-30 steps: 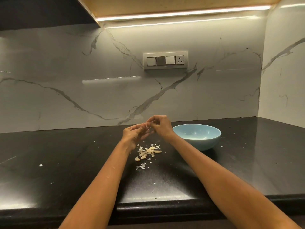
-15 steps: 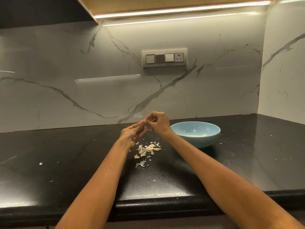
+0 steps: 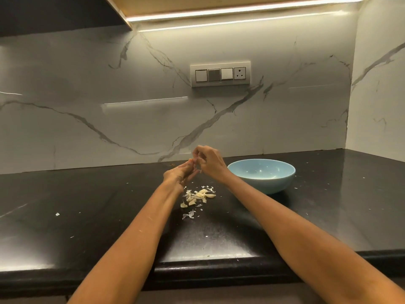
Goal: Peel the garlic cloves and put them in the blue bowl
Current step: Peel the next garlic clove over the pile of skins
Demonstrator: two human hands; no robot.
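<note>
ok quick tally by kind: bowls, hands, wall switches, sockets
blue bowl: 1
hands: 2, left hand and right hand
wall switches: 3
socket: 1
total: 7
garlic pile: pieces too small to count

Home kitchen, my own counter. Black polished stone countertop (image 3: 92,216) fills lower half of frame, rounded front edge near bottom. White marble-look backsplash (image 3: 87,95) with grey veins across middle, turning corner at right. Switch plate with socket (image 3: 220,73) set in wall, centre. Underside of wall cabinet (image 3: 54,14) upper left, warm LED strip (image 3: 241,9) glowing along top. Blue bowl (image 3: 262,175) right of centre, garlic cloves and papery skins (image 3: 198,197) scattered on counter below my hands.
</note>
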